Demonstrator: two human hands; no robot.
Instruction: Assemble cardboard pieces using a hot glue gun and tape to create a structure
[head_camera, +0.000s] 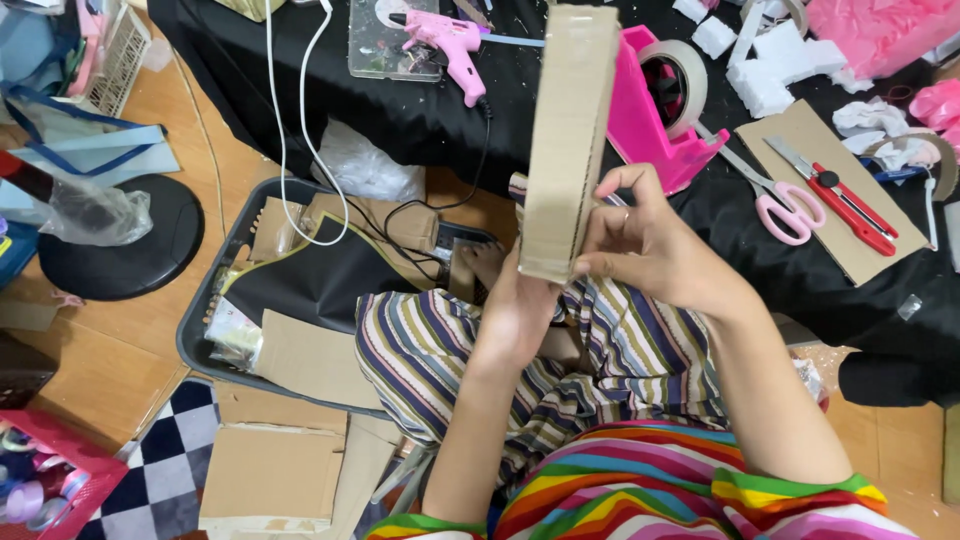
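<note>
Cardboard piece (566, 140), brown, edge-on, upright

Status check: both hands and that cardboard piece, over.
Left hand and right hand both grip the cardboard piece at its lower end. Piece held upright, edge toward camera, above the lap. Nothing between hands and piece.

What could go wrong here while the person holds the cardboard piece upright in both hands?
1. The cardboard piece is tall and gripped only at its lower end by the left hand and right hand, so it might tip or bend.
2. The glue gun lies just behind it with its cord trailing toward the lap; the cord could snag.
3. The utility knife and scissors lie near the right elbow.
</note>
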